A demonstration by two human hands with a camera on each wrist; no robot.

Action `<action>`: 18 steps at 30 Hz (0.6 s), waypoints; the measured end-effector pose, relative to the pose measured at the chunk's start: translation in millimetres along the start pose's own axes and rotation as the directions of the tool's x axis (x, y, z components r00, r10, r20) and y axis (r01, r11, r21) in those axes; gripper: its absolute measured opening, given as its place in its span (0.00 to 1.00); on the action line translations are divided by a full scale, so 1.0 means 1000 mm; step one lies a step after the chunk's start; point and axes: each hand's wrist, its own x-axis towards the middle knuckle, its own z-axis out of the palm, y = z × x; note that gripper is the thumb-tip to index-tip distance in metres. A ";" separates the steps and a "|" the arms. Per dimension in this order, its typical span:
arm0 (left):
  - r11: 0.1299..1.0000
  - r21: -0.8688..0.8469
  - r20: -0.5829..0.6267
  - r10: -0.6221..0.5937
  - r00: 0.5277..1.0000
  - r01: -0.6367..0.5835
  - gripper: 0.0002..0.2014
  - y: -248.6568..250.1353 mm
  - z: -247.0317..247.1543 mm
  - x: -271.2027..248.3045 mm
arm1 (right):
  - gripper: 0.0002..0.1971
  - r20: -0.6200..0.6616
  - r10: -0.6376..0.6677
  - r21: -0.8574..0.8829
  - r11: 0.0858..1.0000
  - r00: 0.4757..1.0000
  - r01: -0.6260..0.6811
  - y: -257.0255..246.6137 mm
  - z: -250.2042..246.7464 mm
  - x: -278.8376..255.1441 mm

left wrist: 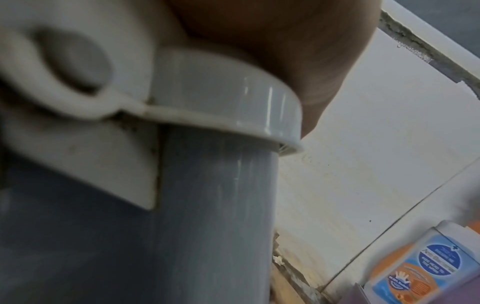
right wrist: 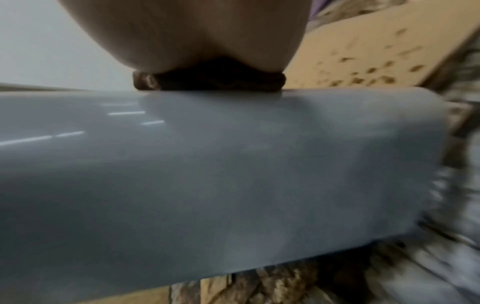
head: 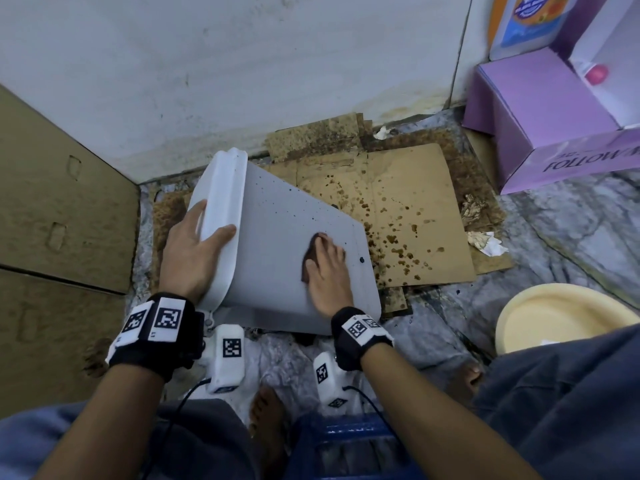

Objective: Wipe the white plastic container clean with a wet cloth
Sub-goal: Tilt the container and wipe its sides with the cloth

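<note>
The left hand (head: 194, 251) grips the rim end of the white plastic container (head: 277, 237), fingers curled over its lid edge, and the container lies tilted on its side on the floor. On its upturned wall the right hand (head: 327, 275) presses a dark cloth (head: 311, 252) flat with straight fingers. Stained cardboard (head: 398, 220) lies beneath, a tiled wall (head: 242, 64) behind, a purple box (head: 540, 109) and a cream basin (head: 554, 317) to the right.

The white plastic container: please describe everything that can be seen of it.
The white plastic container looks like smooth, glossy plastic, with a thick rim band and a hinge-like fitting seen in the left wrist view. It lies tipped on its side over the stained cardboard, one broad wall facing up, with dark specks on it. The left hand holds the rim; the right hand presses a dark cloth on the wall.
</note>
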 end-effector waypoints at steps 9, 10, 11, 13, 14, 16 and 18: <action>0.998 -0.049 0.012 -0.034 0.999 0.035 0.36 0.006 -0.006 0.005 | 0.27 0.058 -0.224 0.095 0.971 0.973 0.218 -0.015 -0.009 0.005; 0.998 -0.058 0.010 -0.035 0.999 0.035 0.36 0.006 -0.006 0.005 | 0.27 0.056 -0.171 0.081 0.983 0.984 0.166 -0.001 -0.013 0.006; 0.997 -0.066 0.008 -0.037 0.999 0.037 0.36 0.007 -0.005 0.003 | 0.27 0.053 -0.112 0.052 0.993 0.992 0.109 0.016 -0.016 0.007; 0.997 -0.074 0.006 -0.031 1.000 0.031 0.36 0.007 -0.005 0.002 | 0.27 0.061 0.014 -0.020 1.000 0.998 -0.013 0.049 -0.021 0.007; 0.997 -0.072 0.005 -0.024 1.000 0.024 0.36 0.008 -0.004 0.002 | 0.27 0.079 0.081 -0.017 0.997 0.994 -0.080 0.061 -0.022 0.008; 0.998 -0.061 0.008 -0.002 1.000 0.003 0.37 0.009 -0.003 0.001 | 0.31 0.088 0.165 -0.025 0.986 0.982 -0.163 0.073 -0.018 0.011; 0.999 -0.052 0.005 0.004 1.000 -0.004 0.37 0.010 -0.002 0.001 | 0.38 0.075 0.132 -0.065 0.990 0.988 -0.127 0.066 -0.011 0.011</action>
